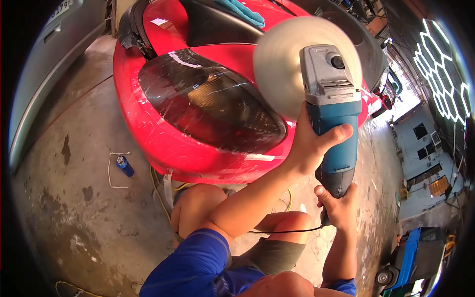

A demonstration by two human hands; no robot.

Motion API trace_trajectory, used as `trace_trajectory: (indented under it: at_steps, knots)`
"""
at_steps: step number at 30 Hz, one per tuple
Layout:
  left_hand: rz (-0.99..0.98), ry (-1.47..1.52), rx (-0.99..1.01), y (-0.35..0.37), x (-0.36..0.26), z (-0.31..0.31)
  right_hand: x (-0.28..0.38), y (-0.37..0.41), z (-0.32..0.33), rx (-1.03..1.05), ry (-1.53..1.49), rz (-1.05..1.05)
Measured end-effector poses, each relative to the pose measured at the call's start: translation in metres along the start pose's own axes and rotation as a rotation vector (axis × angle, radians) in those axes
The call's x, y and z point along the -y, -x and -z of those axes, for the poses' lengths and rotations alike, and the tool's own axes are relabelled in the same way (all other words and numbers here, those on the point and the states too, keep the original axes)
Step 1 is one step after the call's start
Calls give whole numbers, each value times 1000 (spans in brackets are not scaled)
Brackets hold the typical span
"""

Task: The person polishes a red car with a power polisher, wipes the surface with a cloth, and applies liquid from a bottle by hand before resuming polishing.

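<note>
A teal and grey angle grinder point(339, 131) is raised in front of me, its head pointing away. The round pale buffing pad point(279, 62) on it looks blurred, as if spinning. My left hand point(316, 143) wraps round the teal body, thumb across the top. At the dark rear end, my right hand point(341, 205) is closed on the grip, from which a black cord point(287, 231) runs left. Just left of the pad lies the headlight point(213, 104) of a red car, its dark lens streaked and scratched. The pad overlaps the red bumper point(198, 163) area in this view.
A teal cloth point(242, 11) lies on the car. On the concrete floor point(74, 208) stand a blue canister point(124, 166) and yellow cable near my legs. A grey vehicle point(54, 64) is at left. Hexagonal lights point(438, 69) glow on the right.
</note>
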State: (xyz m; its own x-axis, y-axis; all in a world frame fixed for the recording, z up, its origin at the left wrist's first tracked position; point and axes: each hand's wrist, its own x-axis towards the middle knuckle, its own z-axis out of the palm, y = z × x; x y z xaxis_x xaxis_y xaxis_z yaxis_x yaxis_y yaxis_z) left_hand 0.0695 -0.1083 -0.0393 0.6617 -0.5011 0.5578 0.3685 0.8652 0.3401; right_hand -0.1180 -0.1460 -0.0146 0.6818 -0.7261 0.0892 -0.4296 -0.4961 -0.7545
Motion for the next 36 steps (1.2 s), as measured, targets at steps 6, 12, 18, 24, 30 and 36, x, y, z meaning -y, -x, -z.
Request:
trace_trajectory:
  at_steps: [6,12,18,24,30,36]
  knots:
    - [31,10,9,10,14,-2,-8,9,4,-1,-28,-17]
    - [64,-19,-8,22,35,-8,-38,16,14,-5,-71,-20]
    - [99,-44,-7,38,56,-17,-67,35,24,-93,-76,-81]
    - [173,-46,-22,50,66,-26,-73,49,27,-108,-103,-127]
    - [121,-33,-30,41,54,-22,-66,38,25,-56,-89,-83]
    - [37,19,-5,19,30,-6,-37,17,15,-36,-7,11]
